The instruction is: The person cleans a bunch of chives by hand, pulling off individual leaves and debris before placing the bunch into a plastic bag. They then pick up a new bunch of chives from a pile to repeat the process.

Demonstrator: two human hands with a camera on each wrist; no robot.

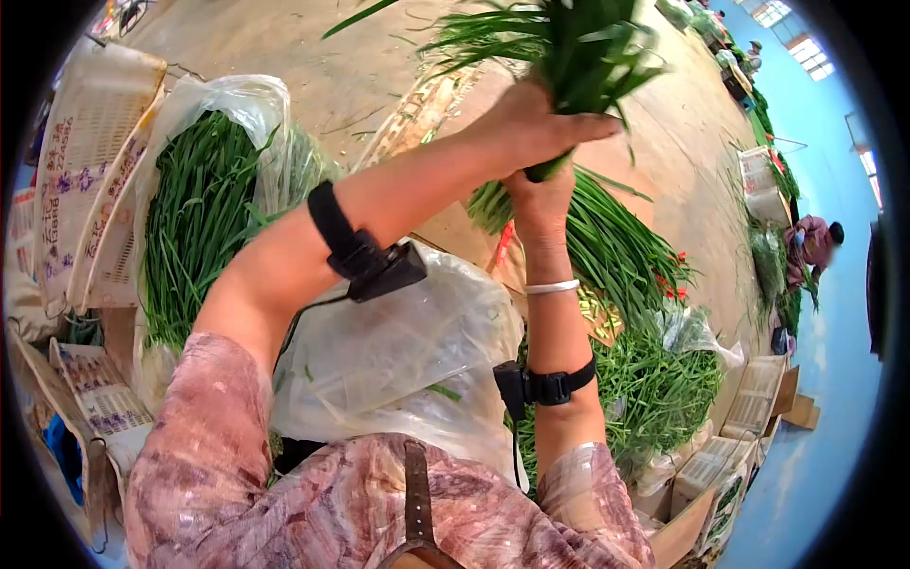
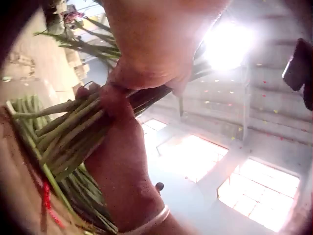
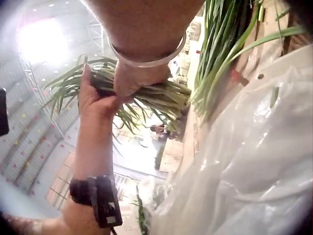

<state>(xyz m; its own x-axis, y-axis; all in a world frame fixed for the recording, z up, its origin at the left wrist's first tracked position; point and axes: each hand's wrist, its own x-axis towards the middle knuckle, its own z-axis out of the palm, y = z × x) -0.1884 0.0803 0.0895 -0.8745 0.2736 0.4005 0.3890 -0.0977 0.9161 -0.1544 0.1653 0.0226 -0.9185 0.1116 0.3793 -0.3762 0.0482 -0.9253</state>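
Note:
Both hands hold one bunch of garlic chives [image 1: 590,62], raised in front of the body at the top of the head view. My left hand [image 1: 531,123] grips it around the middle, its thumb stretched out to the right. Just below, my right hand [image 1: 542,197] grips the stalks near the cut ends; a pale bangle [image 1: 552,286] circles that wrist. In the left wrist view, the pale stalks [image 2: 73,127] stick out past the right hand. Seen from the right wrist, the leaves fan out to the left beyond the left hand [image 3: 100,103].
A pile of chives with red ties [image 1: 626,247] lies just beyond the right hand. Clear plastic sheeting [image 1: 398,332] covers the lap area. To the left stands a bag of chives [image 1: 194,218] beside printed crates [image 1: 95,171]. Loose greens [image 1: 659,389] lie at right; another person [image 1: 810,247] sits farther off.

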